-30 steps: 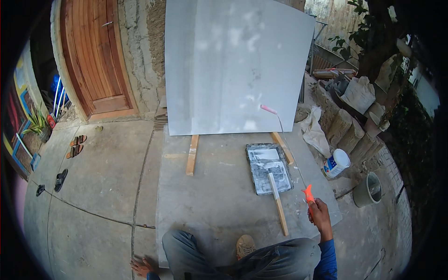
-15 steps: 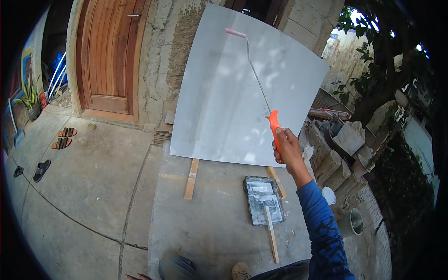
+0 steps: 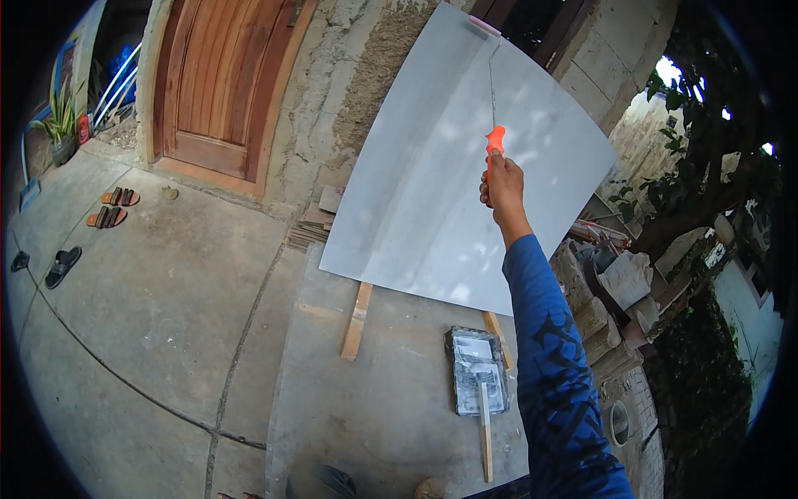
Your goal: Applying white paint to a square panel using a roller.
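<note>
My right hand is closed around the orange handle of a paint roller, arm stretched forward. The roller's thin metal rod runs up to a pinkish sleeve, which lies at the top edge of a large pale grey-white panel. The panel leans back toward the wall, its lower edge by two wooden battens. On the floor below is a dark paint tray smeared with white, a wooden stick resting in it. At the lower left edge only a dark sliver shows, possibly fingertips of my left hand.
A wooden door stands left of the panel. Brown sandals and a black slipper lie on the concrete floor. To the right are stacked rubble and sacks, a bucket and a tree.
My right hand has pushed the roller upward, its sleeve going from the panel's upper left part to the top edge. The view has shifted and tilted a little.
</note>
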`<action>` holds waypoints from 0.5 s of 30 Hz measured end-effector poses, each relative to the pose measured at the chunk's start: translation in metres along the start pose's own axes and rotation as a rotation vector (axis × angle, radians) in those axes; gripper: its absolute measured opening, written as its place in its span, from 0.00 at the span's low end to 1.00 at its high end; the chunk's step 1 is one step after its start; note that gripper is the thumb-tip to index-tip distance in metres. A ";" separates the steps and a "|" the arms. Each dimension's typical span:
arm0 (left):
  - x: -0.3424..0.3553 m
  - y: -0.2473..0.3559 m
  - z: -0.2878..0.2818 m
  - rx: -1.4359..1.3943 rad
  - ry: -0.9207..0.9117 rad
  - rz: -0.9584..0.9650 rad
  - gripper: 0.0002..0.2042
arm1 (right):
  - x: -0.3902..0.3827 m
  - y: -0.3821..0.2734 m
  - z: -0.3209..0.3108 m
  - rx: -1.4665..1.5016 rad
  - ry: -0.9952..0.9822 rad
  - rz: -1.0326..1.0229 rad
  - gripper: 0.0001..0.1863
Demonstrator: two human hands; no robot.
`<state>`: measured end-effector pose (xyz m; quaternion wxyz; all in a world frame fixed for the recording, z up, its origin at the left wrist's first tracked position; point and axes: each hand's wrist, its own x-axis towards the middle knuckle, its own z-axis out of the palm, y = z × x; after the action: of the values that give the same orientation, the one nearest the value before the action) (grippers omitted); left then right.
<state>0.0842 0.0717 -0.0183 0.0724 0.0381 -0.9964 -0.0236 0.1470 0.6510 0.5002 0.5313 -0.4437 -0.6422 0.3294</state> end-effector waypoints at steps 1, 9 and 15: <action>0.000 0.001 -0.002 0.006 0.002 -0.002 0.34 | 0.002 0.001 0.003 0.004 0.007 0.012 0.21; 0.001 0.007 -0.013 0.059 0.023 -0.004 0.33 | 0.015 -0.001 0.012 -0.018 0.005 -0.013 0.19; 0.003 0.004 -0.009 0.102 0.032 0.008 0.33 | 0.014 0.006 0.017 -0.001 -0.005 0.004 0.18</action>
<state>0.0821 0.0747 -0.0088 0.0865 0.0383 -0.9951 0.0283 0.1311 0.6675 0.4965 0.5289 -0.4445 -0.6426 0.3312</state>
